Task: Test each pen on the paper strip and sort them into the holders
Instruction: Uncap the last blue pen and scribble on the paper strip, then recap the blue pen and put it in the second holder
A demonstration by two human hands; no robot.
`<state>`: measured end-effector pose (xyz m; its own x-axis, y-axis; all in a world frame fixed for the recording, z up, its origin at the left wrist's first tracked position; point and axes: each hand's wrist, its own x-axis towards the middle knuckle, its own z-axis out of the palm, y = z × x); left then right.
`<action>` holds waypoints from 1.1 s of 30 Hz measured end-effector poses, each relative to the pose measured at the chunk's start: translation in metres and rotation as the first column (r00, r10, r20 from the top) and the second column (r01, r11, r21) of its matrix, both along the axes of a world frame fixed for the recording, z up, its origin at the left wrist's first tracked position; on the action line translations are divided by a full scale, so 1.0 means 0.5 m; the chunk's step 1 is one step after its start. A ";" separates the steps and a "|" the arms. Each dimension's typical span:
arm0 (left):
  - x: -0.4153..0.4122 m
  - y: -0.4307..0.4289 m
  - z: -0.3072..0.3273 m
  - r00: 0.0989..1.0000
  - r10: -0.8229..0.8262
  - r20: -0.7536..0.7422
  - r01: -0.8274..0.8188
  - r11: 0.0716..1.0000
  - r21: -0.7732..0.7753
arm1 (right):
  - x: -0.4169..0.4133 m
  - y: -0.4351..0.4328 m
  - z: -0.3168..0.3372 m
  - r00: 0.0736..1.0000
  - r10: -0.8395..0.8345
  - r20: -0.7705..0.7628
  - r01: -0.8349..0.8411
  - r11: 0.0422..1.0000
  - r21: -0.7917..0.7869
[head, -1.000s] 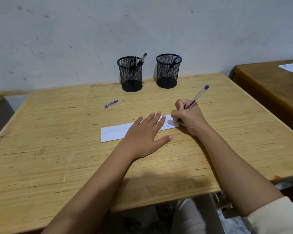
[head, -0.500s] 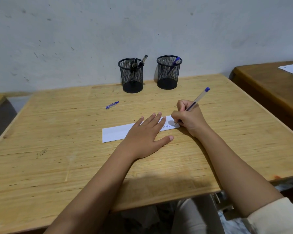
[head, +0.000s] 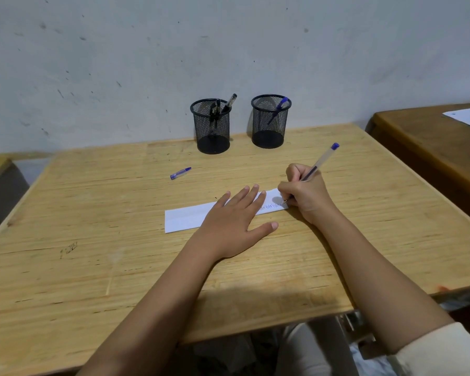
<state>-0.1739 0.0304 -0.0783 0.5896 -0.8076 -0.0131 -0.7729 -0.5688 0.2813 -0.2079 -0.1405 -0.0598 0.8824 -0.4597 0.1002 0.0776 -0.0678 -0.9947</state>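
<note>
Clear plastic pen [head: 314, 170], light and slick, sits pinched low near its tip in the right hand [head: 305, 195]'s closed grip. Thin paper strip [head: 186, 218] would skid, so the left hand [head: 232, 226] lies flat and open on it, mid-worktop [head: 92, 267], gripping nothing.

The right hand [head: 307, 195] has a writing grip on the pen [head: 319, 162] (tip on the paper strip [head: 186, 218]). Beside that grip, the left hand [head: 234, 226] lies flat on the strip.

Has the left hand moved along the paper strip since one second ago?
No. The left hand still lies flat on the paper strip, covering the same stretch, equally far from the strip's left end.
</note>
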 end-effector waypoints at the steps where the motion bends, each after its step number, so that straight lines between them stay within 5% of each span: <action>1: -0.001 0.000 0.000 1.000 0.004 -0.001 -0.004 1.000 -0.008 | -0.001 -0.002 0.002 0.999 -0.024 0.030 0.022 0.996 0.084; 9: -0.009 0.004 0.008 0.999 0.031 0.019 -0.029 0.995 -0.093 | -0.027 -0.031 0.018 0.971 -0.180 0.155 0.104 0.910 0.402; 14: -0.006 0.012 0.042 0.994 0.076 0.078 -0.058 0.976 -0.208 | -0.025 -0.025 0.023 0.972 -0.164 0.171 0.071 0.891 0.449; 18: 0.072 0.048 0.093 0.958 0.286 0.008 -0.268 0.907 -0.325 | -0.022 -0.039 0.045 0.973 -0.165 0.160 0.074 0.884 0.461; 23: 0.182 0.108 0.097 0.877 0.473 -0.080 -0.480 0.860 -0.172 | -0.008 -0.049 0.071 0.978 -0.142 0.150 0.058 0.886 0.461; 30: 0.237 0.124 0.039 0.885 0.462 0.050 -0.444 0.872 -0.206 | 0.017 -0.035 0.082 0.986 -0.085 0.144 0.007 0.880 0.475; 33: 0.233 0.121 0.045 0.885 0.466 -0.019 -0.452 0.846 -0.285 | 0.020 -0.023 0.088 0.989 -0.058 0.137 -0.013 0.883 0.469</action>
<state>-0.0573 0.0906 -0.0557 0.8877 -0.4117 0.2061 -0.4597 -0.7676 0.4466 -0.1981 -0.1522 -0.0160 0.8638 -0.5037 -0.0074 0.2247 0.3984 -0.8893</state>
